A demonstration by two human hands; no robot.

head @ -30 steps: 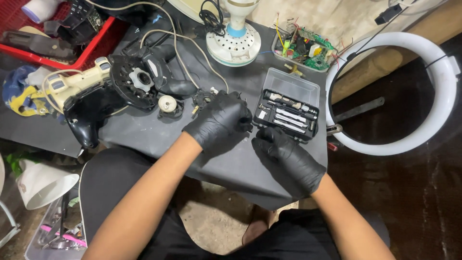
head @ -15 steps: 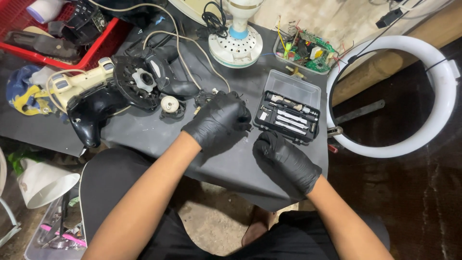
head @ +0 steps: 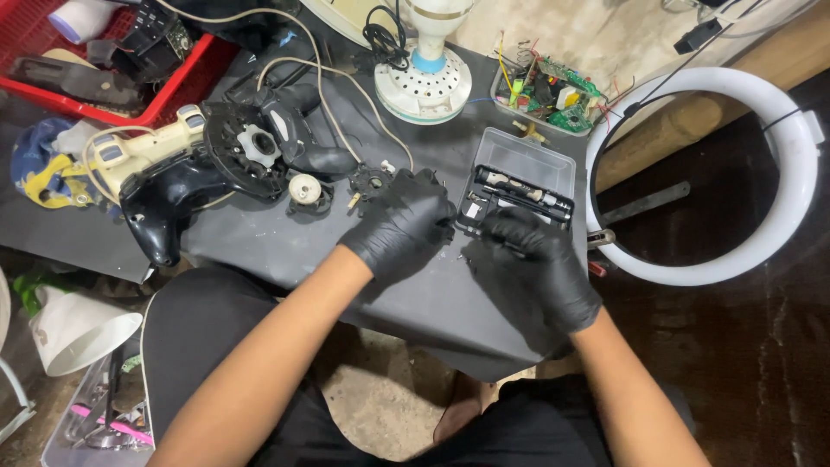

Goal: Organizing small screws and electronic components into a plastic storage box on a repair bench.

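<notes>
Both my hands wear black gloves over a dark mat. My left hand is curled, knuckles up, just left of an open screwdriver bit kit; what its fingers cover is hidden. My right hand reaches up from below, fingertips resting on the kit's near edge by the row of bits. A small round white part and a black toothed part lie just left of my left hand.
A dismantled black and cream wheel-shaped controller lies at left. A white fan base and a clear box of circuit boards sit behind. A white ring light stands right, a red basket far left.
My right hand has moved up and forward from the mat onto the near edge of the bit kit. My left hand has stayed in place.
</notes>
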